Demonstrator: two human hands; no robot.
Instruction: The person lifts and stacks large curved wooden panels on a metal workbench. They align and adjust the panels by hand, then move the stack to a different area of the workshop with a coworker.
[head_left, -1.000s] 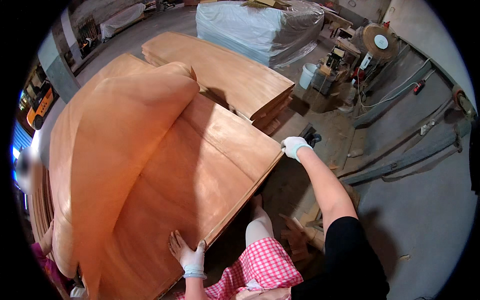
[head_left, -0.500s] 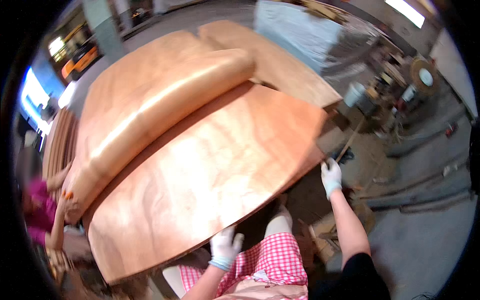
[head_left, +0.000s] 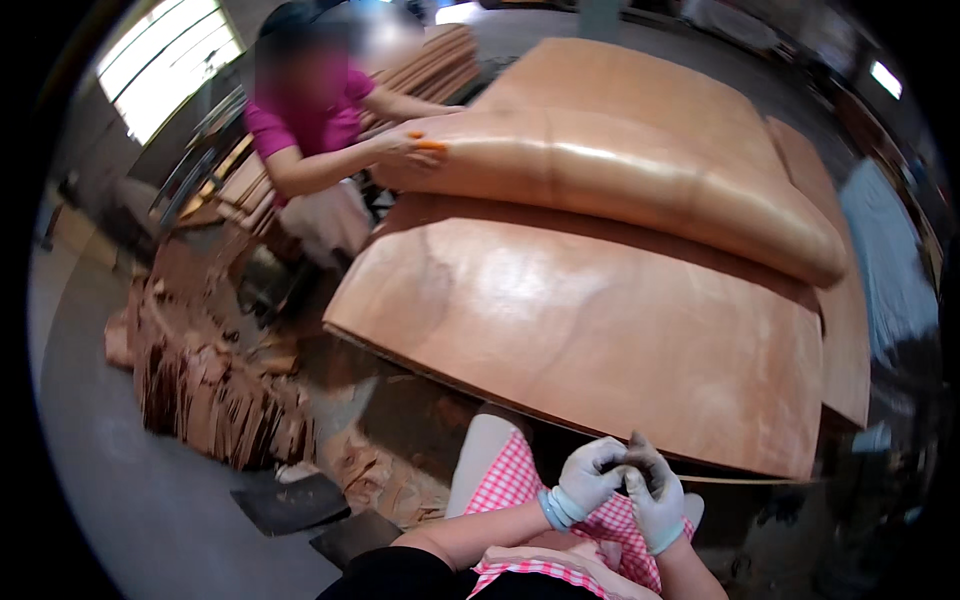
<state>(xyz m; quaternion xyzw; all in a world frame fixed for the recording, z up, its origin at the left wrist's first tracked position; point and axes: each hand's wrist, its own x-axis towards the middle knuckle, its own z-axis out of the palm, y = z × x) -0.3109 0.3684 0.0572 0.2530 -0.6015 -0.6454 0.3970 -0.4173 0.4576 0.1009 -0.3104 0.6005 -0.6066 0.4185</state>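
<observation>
At the left, a ragged heap of torn brown veneer scraps (head_left: 220,380) stands on the smooth grey floor (head_left: 150,480). Right of it, a co-worker in a magenta top (head_left: 310,125) rests an orange-marked hand (head_left: 412,152) on the left end of a broad, thin, tan wood sheet (head_left: 620,195), which lies curled across the far part of the pile. Nearer us, a flat reddish-tan wood sheet (head_left: 570,330) shows its smooth face. To handle the curl well, we judge, both ends should roll at one pace, without a sharp crease, since thin veneer may split. The near edge slants from the left corner toward us at the right. Before it, our white-gloved left hand (head_left: 588,480) and smudged white-gloved right hand (head_left: 655,500) meet, fingers bent, tips together; we cannot tell whether they pinch anything. At the right, a second tan veneer stack (head_left: 845,360) stands just beside, leaving little room there, it seems.
</observation>
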